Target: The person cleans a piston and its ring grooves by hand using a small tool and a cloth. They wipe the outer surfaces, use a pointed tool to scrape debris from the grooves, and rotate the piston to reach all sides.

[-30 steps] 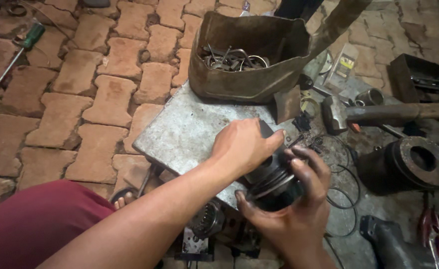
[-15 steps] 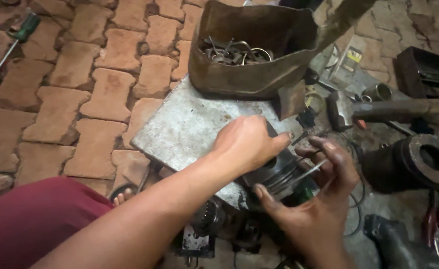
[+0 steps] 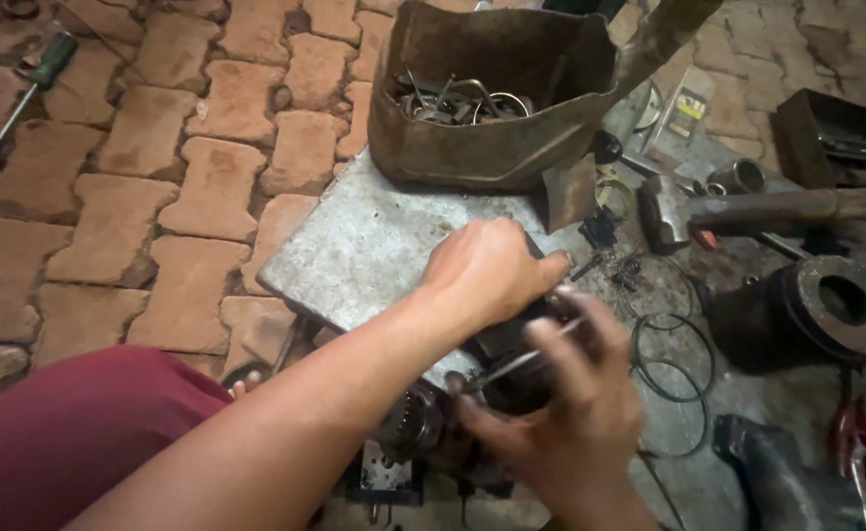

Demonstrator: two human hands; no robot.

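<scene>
At the near edge of the grey metal plate (image 3: 374, 246), the left hand (image 3: 487, 270) is curling down over a dark round mechanical part (image 3: 516, 369), its fingers bent and pressing on the top of it. Just below, the right hand (image 3: 561, 423) is blurring with motion; its fingers are closing around a thin metal rod (image 3: 521, 362) that is lying across the part, though the exact grip cannot be told. Behind the plate a dented brown metal container (image 3: 492, 108) is holding loose rings and scrap. To the right, a hammer (image 3: 747, 208) is lying on the ground, thin wire rings (image 3: 671, 364) are resting near the hands, and a heavy black flanged cylinder (image 3: 826, 310) is sitting beyond them. A screwdriver (image 3: 20, 103) is lying on the brick paving at far left.
</scene>
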